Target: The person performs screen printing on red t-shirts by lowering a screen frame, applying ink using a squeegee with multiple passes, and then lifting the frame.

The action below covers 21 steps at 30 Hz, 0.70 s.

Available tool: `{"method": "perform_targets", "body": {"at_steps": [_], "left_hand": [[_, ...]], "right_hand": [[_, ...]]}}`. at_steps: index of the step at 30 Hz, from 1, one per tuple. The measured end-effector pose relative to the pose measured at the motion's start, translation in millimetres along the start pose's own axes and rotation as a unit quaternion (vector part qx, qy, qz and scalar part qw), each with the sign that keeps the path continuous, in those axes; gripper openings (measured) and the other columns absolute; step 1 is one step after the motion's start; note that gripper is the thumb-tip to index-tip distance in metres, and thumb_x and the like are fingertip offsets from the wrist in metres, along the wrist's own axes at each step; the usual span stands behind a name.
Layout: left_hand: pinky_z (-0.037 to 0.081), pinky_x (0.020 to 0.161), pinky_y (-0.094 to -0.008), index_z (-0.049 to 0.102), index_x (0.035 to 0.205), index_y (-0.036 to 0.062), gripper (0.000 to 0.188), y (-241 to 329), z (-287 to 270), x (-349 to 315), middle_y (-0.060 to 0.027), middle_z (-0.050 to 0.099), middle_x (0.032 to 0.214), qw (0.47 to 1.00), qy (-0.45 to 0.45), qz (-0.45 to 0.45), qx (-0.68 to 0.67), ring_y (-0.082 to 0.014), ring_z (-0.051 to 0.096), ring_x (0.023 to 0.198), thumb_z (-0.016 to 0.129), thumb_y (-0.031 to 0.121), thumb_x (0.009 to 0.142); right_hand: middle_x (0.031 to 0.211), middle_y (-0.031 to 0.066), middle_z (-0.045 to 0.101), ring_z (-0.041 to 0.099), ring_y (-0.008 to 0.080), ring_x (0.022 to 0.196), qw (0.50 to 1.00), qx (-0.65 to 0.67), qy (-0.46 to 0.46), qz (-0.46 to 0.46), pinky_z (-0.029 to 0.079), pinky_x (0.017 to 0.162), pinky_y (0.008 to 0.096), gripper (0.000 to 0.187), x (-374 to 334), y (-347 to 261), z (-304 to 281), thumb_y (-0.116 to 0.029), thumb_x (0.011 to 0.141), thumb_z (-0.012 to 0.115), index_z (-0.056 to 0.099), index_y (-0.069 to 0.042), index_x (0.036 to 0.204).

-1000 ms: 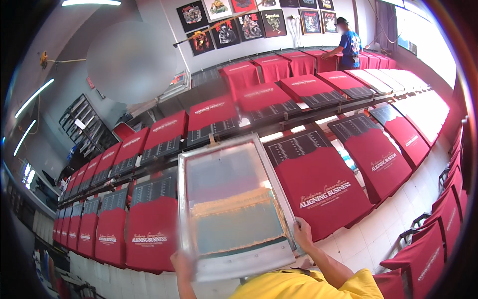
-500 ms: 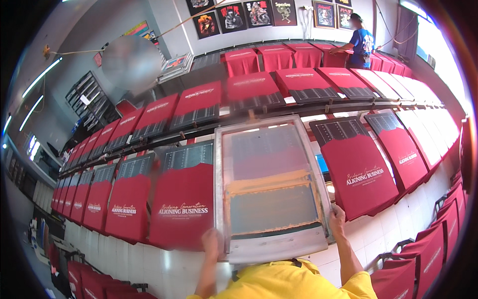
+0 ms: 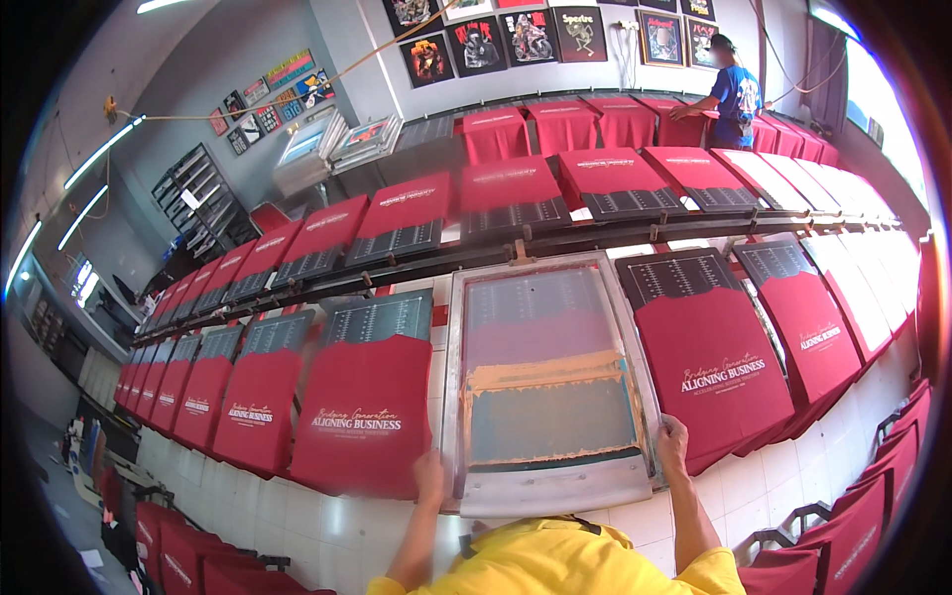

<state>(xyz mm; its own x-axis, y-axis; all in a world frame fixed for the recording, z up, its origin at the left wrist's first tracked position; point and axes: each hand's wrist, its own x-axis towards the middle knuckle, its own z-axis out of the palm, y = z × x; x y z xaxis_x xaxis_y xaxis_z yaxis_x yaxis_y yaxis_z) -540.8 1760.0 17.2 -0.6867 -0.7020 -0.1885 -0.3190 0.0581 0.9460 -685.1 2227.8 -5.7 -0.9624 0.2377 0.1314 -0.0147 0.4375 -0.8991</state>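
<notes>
A silk-screen frame (image 3: 641,397), metal-edged with a pale mesh, lies over a printing board straight ahead of me. Red cloth and the board's ruled markings show through the mesh. An orange-edged, greyish rectangle (image 3: 548,421) covers its nearer half, and a whitish strip (image 3: 555,488) runs along the near end. My left hand (image 3: 428,479) is closed at the frame's left side near the bottom corner; its fingertips are partly hidden. At the right side, my right hand (image 3: 672,443) grips the edge, fingers curled.
Printed red shirts lie on dark boards to the left (image 3: 362,407) and right (image 3: 734,367). A parallel row (image 3: 511,183) runs behind a dark rail. Farther back, a person in blue (image 3: 736,104) stands at another row. More red shirts (image 3: 843,535) hang low at the near right.
The screen frame has shifted slightly right against the shirt on its left, leaving a small gap. My left hand moved slightly right with it. The whole view has also tilted a little.
</notes>
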Motion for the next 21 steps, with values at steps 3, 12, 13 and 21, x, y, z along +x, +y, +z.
{"method": "perform_targets", "body": {"at_steps": [3, 12, 13, 21], "left_hand": [[0.040, 0.062, -0.0373, 0.058, 0.072, -0.0040, 0.030, -4, -1, 7, -0.0078, 0.054, 0.066, 1.000, 0.005, 0.006, 0.012, -0.0181, 0.051, 0.066, 0.048, 0.017, 0.091], [0.039, 0.064, -0.0295, 0.066, 0.086, -0.0082, 0.029, 7, 4, 4, -0.0014, 0.058, 0.073, 0.999, 0.010, -0.023, -0.026, -0.0106, 0.047, 0.070, 0.057, 0.018, 0.093], [0.039, 0.064, -0.0294, 0.067, 0.087, -0.0086, 0.029, 13, 6, 3, -0.0016, 0.058, 0.073, 0.999, 0.003, -0.026, -0.028, -0.0105, 0.048, 0.070, 0.057, 0.018, 0.093], [0.039, 0.059, -0.0315, 0.063, 0.078, -0.0037, 0.022, 12, -5, 6, -0.0031, 0.056, 0.067, 0.998, -0.029, -0.009, 0.058, -0.0101, 0.049, 0.065, 0.057, 0.014, 0.090]], "right_hand": [[0.092, 0.0147, 0.071, 0.067, 0.0204, 0.086, 1.000, 0.001, 0.000, 0.006, 0.050, 0.080, 0.0297, 0.027, 2, -3, 3, 0.003, 0.085, 0.050, 0.066, 0.007, 0.106], [0.093, 0.0219, 0.069, 0.068, 0.0310, 0.090, 0.999, -0.034, -0.009, 0.003, 0.051, 0.081, 0.0364, 0.027, 4, -16, 3, 0.001, 0.086, 0.050, 0.067, 0.004, 0.106], [0.093, 0.0219, 0.069, 0.068, 0.0313, 0.090, 0.999, -0.037, -0.008, 0.005, 0.051, 0.081, 0.0365, 0.027, 6, -7, 3, 0.001, 0.085, 0.050, 0.067, 0.004, 0.106], [0.088, 0.0250, 0.067, 0.068, 0.0331, 0.086, 0.999, -0.044, -0.005, -0.003, 0.050, 0.076, 0.0365, 0.025, 4, -24, 8, 0.002, 0.085, 0.050, 0.066, 0.006, 0.104]]}}
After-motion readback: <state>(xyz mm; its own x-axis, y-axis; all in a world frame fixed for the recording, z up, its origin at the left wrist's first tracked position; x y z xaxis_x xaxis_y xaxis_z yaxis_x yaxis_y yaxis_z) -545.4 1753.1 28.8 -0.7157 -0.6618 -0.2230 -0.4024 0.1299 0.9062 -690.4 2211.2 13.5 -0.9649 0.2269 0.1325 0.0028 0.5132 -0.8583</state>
